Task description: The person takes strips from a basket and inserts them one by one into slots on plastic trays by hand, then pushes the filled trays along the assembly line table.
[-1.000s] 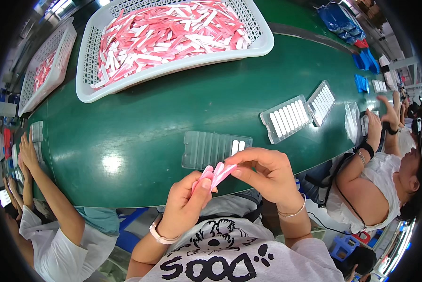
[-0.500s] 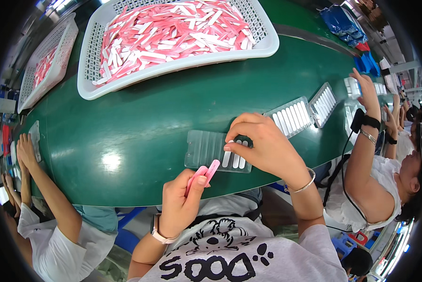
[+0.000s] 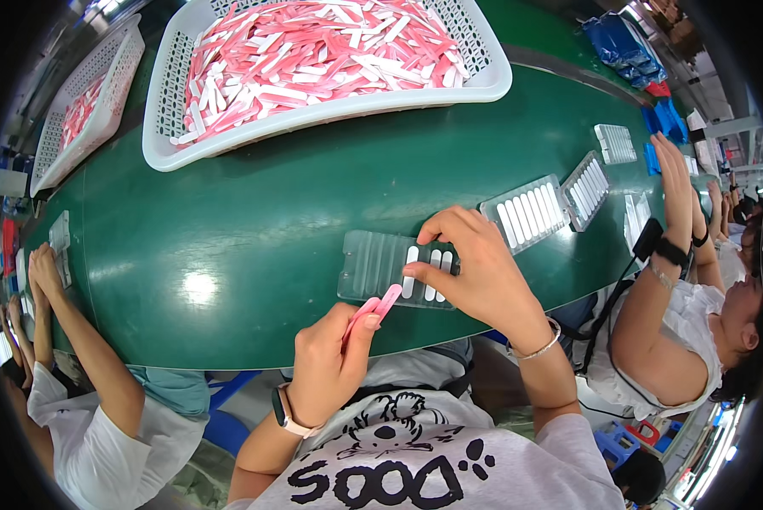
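My left hand is closed around a few small pink nail files, flat sticks with rounded ends, which poke out between thumb and forefinger. Just beyond them lies a clear slotted plastic tray. My right hand reaches over its right part. The thumb tip touches a white-faced nail file lying in a slot, while the forefinger is lifted apart from the thumb. More white-faced files lie in slots to the right, partly behind the thumb. The slots on the tray's left hold nothing.
A white basket heaped with pink and white files stands at the back of the green table. Two filled trays lie to the right, with another tray beyond. Co-workers' hands are at both sides; a second basket stands far left.
My right forefinger has lifted away from the thumb and the white-faced file in the slot. The right co-worker's hand has moved, uncovering a tray. My left hand stays almost still.
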`<state>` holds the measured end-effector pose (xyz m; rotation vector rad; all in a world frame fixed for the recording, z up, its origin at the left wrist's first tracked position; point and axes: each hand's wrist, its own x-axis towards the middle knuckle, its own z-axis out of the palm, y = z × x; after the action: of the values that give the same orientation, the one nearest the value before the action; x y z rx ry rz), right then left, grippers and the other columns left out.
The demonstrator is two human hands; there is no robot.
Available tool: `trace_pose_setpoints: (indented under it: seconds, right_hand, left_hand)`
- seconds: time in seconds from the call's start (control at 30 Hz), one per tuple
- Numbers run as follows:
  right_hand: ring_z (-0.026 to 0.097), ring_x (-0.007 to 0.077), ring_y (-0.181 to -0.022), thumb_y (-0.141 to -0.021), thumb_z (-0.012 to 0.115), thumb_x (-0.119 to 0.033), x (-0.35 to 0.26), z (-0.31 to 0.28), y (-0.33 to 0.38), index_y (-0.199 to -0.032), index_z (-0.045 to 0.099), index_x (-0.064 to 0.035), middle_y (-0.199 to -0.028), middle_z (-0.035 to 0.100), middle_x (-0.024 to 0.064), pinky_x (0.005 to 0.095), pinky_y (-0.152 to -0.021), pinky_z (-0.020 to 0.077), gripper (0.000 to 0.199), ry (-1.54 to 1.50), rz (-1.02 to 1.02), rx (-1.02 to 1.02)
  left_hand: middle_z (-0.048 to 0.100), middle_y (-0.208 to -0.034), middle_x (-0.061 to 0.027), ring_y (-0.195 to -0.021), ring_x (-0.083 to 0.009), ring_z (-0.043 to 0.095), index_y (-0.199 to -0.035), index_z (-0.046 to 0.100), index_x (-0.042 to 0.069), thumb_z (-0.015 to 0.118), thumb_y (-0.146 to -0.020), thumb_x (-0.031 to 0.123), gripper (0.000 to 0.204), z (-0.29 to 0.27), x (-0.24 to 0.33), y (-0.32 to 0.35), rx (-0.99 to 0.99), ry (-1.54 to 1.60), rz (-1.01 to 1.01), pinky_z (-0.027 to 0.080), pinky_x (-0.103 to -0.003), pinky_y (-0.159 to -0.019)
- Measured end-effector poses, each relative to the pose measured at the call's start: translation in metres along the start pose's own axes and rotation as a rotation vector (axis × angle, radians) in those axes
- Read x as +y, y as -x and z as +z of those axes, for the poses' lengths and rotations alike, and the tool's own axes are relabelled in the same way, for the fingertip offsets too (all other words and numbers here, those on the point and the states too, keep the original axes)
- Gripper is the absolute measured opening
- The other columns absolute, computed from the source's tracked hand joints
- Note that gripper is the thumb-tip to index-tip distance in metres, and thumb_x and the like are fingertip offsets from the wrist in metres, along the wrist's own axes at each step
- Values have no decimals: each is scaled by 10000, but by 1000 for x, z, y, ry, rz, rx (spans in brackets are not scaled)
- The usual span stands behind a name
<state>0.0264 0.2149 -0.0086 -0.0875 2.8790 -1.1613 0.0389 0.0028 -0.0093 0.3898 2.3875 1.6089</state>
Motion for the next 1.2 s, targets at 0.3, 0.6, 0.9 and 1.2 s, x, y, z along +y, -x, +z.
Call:
trace_pose_setpoints:
  seconds: [0.3,0.6,0.9,1.2]
  right_hand:
    - [583,217,-873,-787,752,-199,-15,-5,7,-941,655,-58,-910,642,54,333,-748,428,231,-157,-19,97]
    - [652,171,-714,-783,731,-39,-20,1,27,-900,712,-50,-796,699,53,258,-616,463,119,-166,-127,424]
    - [402,297,-1254,-757,747,-212,-29,35,57,-901,718,-102,-1354,533,108,439,-876,241,183,426,-141,306]
    - [325,344,-1299,-751,758,-251,-31,30,62,-1016,724,-130,-1395,484,125,460,-931,221,293,403,-34,259]
  left_hand:
    - [533,-585,-48,-487,-74,403,-815,609,-24,566,-956,133,216,0,0,5,-27,-3,9,325,-250,-459]
    - [476,-574,-1,-501,-47,371,-825,588,-4,461,-997,214,306,-2,4,3,-125,244,-164,276,-227,-464]
    - [419,-568,36,-509,-30,327,-884,574,19,387,-1021,229,313,-3,7,4,-127,434,-276,252,-212,-476]
    - [462,-564,42,-512,-13,373,-939,630,-14,480,-1009,207,276,-5,2,6,-219,303,-198,280,-197,-475]
